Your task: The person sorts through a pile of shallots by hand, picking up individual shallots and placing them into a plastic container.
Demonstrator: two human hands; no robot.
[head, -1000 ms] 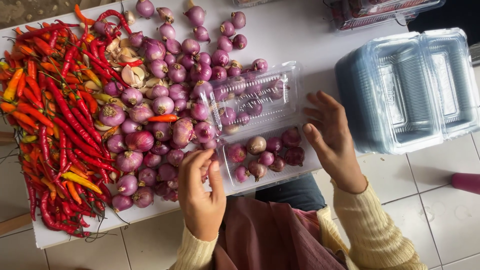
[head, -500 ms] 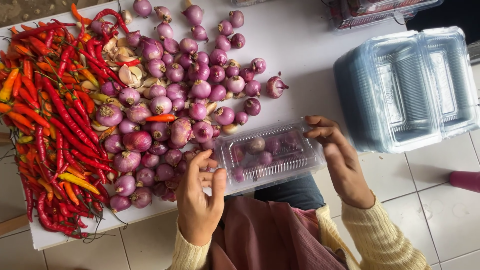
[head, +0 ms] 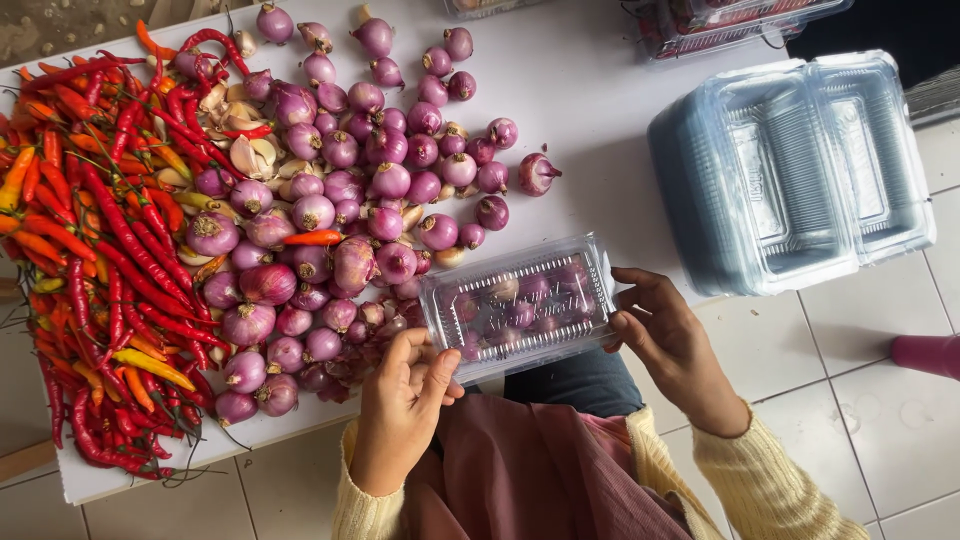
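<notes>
Clear lidded plastic clamshell box of small purple shallots, at the near edge of the white table, pinched at its 2 ends by left hand and right hand, lid kept shut.

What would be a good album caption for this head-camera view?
Both hands hold a closed clear box of shallots beside loose shallots and chillies.

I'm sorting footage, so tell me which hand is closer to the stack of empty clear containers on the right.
Right. The right hand grips the closed shallot box at its end facing the stack of empty containers. The left hand is at the box's far end, beside the shallot pile.
</notes>
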